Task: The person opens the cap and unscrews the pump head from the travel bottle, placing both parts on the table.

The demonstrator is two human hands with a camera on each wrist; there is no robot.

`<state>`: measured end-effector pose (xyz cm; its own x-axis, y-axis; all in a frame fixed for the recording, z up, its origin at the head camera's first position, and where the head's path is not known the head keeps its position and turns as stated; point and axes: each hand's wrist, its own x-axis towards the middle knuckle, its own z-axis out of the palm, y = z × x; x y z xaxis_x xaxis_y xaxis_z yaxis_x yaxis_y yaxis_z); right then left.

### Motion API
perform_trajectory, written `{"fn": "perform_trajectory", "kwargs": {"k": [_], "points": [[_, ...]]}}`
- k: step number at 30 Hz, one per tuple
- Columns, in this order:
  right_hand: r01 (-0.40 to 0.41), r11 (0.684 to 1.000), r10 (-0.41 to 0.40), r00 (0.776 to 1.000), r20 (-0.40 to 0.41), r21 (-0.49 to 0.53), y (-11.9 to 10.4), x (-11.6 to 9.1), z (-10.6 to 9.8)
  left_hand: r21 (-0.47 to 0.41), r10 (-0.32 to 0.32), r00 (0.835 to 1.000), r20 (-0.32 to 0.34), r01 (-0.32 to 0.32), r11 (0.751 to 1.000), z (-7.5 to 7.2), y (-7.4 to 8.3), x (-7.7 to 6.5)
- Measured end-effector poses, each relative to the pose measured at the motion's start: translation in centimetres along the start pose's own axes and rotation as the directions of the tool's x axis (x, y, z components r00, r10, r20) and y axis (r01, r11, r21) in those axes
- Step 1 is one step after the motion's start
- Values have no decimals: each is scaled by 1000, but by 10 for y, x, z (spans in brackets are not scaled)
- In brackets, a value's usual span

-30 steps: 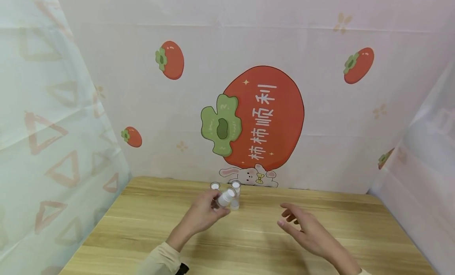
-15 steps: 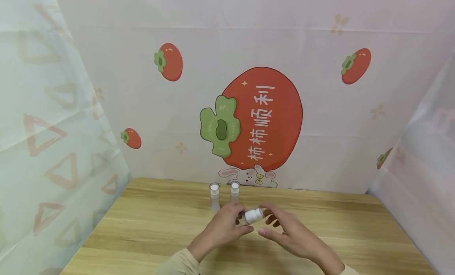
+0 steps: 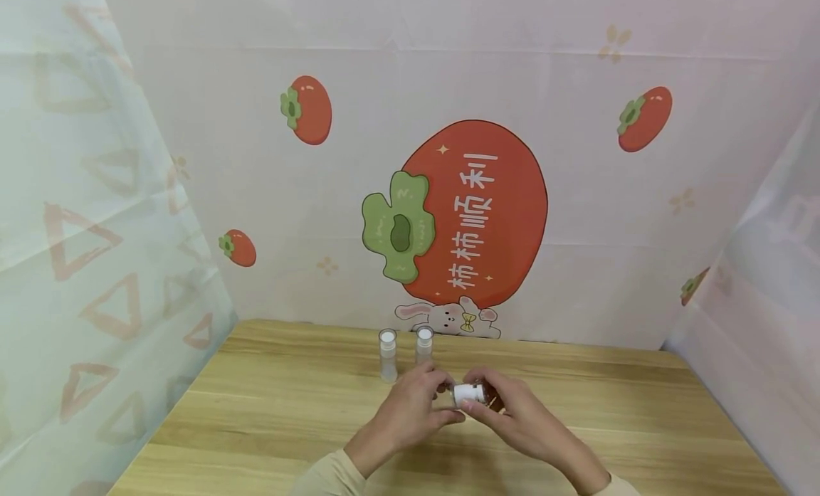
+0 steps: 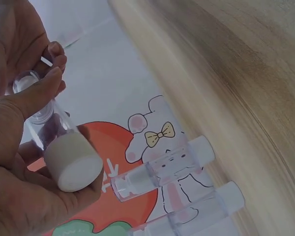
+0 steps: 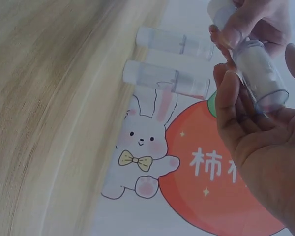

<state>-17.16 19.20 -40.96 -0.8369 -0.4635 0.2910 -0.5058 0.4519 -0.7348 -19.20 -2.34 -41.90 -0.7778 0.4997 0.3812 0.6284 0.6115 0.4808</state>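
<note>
Over wooden table [image 3: 275, 403] (persimmon backdrop [image 3: 359, 147] behind), left grip [image 3: 408, 405] holds bottle [image 3: 468, 393]; right grip [image 3: 524, 418] unclear.

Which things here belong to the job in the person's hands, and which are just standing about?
In the job:
held bottle
left hand, gripping it
right hand, at its other end

Just there:
left standing bottle
right standing bottle (neither held; possibly for later)
wooden tabletop
persimmon-print backdrop
</note>
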Motion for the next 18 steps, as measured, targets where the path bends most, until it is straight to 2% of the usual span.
{"fn": "perform_trajectory", "kwargs": {"k": [3, 8, 13, 18], "points": [[-1, 999, 2, 1000, -16, 40, 0, 2, 2, 57, 64, 997, -35, -62, 996, 1, 2, 0], [-26, 992, 31, 999, -45, 125, 0, 4, 2, 115, 174, 982, -70, -165, 979, 2, 3, 2], [-66, 987, 72, 997, -36, 143, 1, 4, 0, 140, 243, 970, -21, -238, 961, 2, 2, 1], [-56, 988, 57, 998, -5, 147, 1, 3, 0, 208, 283, 958, 42, -285, 936, 2, 0, -2]]}}
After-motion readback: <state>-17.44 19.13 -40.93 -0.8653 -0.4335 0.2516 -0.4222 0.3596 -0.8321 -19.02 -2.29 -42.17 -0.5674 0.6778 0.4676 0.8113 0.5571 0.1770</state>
